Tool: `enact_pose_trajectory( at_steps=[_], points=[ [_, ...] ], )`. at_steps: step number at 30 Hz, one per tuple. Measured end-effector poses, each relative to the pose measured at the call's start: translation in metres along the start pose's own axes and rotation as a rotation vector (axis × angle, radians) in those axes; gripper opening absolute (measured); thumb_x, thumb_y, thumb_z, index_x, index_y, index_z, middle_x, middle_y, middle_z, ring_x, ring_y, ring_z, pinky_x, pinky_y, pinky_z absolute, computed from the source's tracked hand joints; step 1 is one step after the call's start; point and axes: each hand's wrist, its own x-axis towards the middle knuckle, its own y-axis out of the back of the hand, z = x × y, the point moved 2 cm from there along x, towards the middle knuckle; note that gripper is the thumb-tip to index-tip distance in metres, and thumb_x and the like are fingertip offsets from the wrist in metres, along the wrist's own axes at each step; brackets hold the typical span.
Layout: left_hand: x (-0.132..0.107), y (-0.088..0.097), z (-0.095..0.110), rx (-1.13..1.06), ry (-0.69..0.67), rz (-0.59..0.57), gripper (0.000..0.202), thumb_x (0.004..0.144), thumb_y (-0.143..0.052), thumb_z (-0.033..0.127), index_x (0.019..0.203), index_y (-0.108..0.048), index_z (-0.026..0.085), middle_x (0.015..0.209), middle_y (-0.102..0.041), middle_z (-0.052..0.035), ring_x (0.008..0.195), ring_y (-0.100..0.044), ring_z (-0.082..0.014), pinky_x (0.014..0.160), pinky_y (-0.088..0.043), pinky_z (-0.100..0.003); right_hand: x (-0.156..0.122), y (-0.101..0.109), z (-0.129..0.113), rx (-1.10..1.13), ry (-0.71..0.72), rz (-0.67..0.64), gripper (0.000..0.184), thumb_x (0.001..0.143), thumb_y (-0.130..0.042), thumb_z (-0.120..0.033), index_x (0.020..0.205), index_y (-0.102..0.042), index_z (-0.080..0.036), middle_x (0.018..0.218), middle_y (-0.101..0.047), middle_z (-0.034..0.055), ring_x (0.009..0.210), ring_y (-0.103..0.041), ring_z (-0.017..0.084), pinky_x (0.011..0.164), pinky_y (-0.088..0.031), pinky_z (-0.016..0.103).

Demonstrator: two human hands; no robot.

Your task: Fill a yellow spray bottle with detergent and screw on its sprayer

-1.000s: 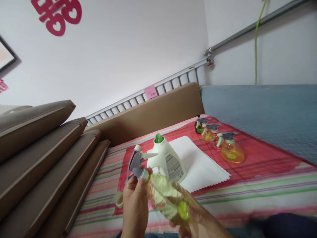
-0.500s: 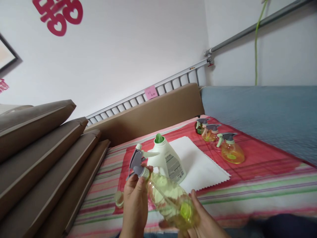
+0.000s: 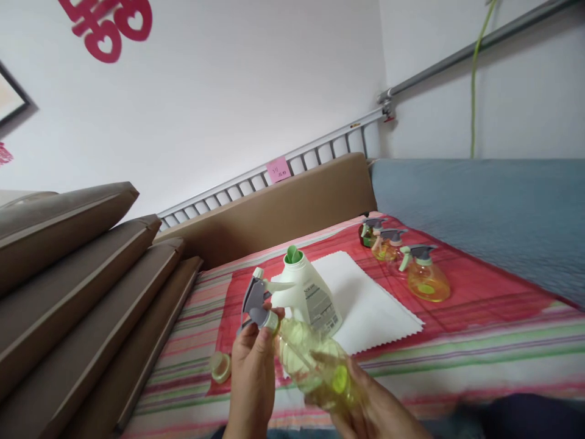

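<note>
Both hands (image 3: 256, 372) grip spray bottle (image 3: 315, 366); jug label (image 3: 322, 305) unreadable.

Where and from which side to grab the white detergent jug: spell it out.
Grip the white jug by its built-in handle, which juts out on the side facing the left hand. Come from the front-left, since the handle loop faces that way and the wide sloping body looks awkward to span. The green spout shows no cap, so keep it upright.

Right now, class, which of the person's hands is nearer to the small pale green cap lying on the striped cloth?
Left. The left hand grips the spray bottle at its neck, just right of the cap; the right hand holds the bottle's base, farther right.
</note>
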Motion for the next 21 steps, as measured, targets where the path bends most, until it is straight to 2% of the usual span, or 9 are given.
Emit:
enact_pose_trajectory(
  at_steps=[2,3,6,7,8,10,13,15,21],
  points=[
    [0.0,0.001,0.0,0.005,-0.005,0.003,0.029,0.066,-0.076,0.031,0.091,-0.069,0.019,0.091,-0.073,-0.0074,0.093,-0.066,-0.0222,0.09,-0.045,-0.034,0.0,0.0,0.004,-0.001,-0.159,-0.031,0.067,0.081,-0.036,-0.069,0.116,-0.055,-0.015,0.078,-0.072,0.0149,0.039,-0.056,0.006,0.033,-0.034,0.009],
    [0.0,0.001,0.0,0.009,-0.012,0.007,0.029,0.065,-0.076,0.031,0.09,-0.069,0.019,0.091,-0.073,-0.0075,0.093,-0.066,-0.0221,0.09,-0.045,-0.034,0.0,0.0,0.004,-0.006,-0.17,-0.044,0.07,0.079,-0.036,-0.072,0.115,-0.056,-0.016,0.085,-0.071,0.0158,0.043,-0.059,0.008,0.033,-0.035,0.01],
    [0.0,0.002,-0.001,0.007,-0.02,0.025,0.029,0.064,-0.077,0.032,0.088,-0.069,0.019,0.088,-0.073,-0.0066,0.092,-0.066,-0.0221,0.089,-0.046,-0.034,0.0,0.001,0.0,-0.043,0.086,-0.028,0.065,0.067,-0.065,-0.062,0.121,-0.05,-0.029,0.11,-0.066,0.0088,0.071,-0.068,0.017,0.043,-0.046,0.016],
    [0.0,0.002,-0.002,-0.001,-0.018,0.027,0.03,0.064,-0.078,0.032,0.089,-0.069,0.02,0.088,-0.073,-0.0063,0.092,-0.066,-0.0221,0.089,-0.046,-0.034,0.0,0.001,0.0,-0.049,0.144,-0.018,0.067,0.064,-0.07,-0.057,0.123,-0.049,-0.031,0.112,-0.065,0.0076,0.072,-0.068,0.017,0.044,-0.047,0.017],
    [0.0,0.002,-0.002,-0.006,-0.013,0.022,0.03,0.063,-0.078,0.032,0.089,-0.069,0.02,0.088,-0.073,-0.0062,0.093,-0.066,-0.0221,0.09,-0.045,-0.034,0.001,0.002,0.0,-0.042,0.153,-0.006,0.066,0.065,-0.071,-0.055,0.122,-0.049,-0.03,0.108,-0.067,0.0079,0.067,-0.067,0.015,0.044,-0.047,0.016],
    [0.0,0.001,-0.001,-0.006,-0.005,0.006,0.031,0.063,-0.078,0.032,0.09,-0.069,0.02,0.089,-0.073,-0.0062,0.093,-0.066,-0.0223,0.091,-0.045,-0.035,0.005,0.004,0.004,0.006,0.029,0.006,0.057,0.075,-0.059,-0.059,0.118,-0.054,-0.022,0.092,-0.071,0.0112,0.047,-0.062,0.009,0.038,-0.042,0.013],
    [-0.002,0.0,0.0,0.005,0.016,-0.015,0.029,0.063,-0.078,0.031,0.088,-0.07,0.019,0.089,-0.073,-0.0059,0.091,-0.066,-0.023,0.091,-0.045,-0.037,0.013,0.007,0.009,0.06,-0.201,-0.027,0.071,0.084,-0.029,-0.068,0.104,-0.062,-0.009,0.068,-0.071,0.0157,0.032,-0.054,0.008,0.031,-0.036,0.012],
    [-0.003,0.0,0.0,0.005,0.023,-0.03,0.028,0.065,-0.077,0.031,0.09,-0.07,0.02,0.092,-0.072,-0.0058,0.093,-0.065,-0.024,0.092,-0.044,-0.038,0.016,0.009,0.01,0.064,-0.259,-0.039,0.076,0.084,-0.023,-0.07,0.101,-0.063,-0.008,0.063,-0.07,0.0167,0.031,-0.055,0.01,0.03,-0.036,0.014],
    [0.002,0.015,0.014,0.166,0.071,-0.185,0.045,0.063,-0.078,0.035,0.104,-0.066,0.02,0.101,-0.069,-0.0096,0.103,-0.059,-0.0268,0.092,-0.043,-0.036,0.006,0.014,0.009,0.052,-0.044,0.182,0.052,0.083,-0.047,-0.06,0.101,-0.062,-0.014,0.062,-0.07,0.0078,0.032,-0.049,0.005,0.034,-0.037,0.012]
  ],
)
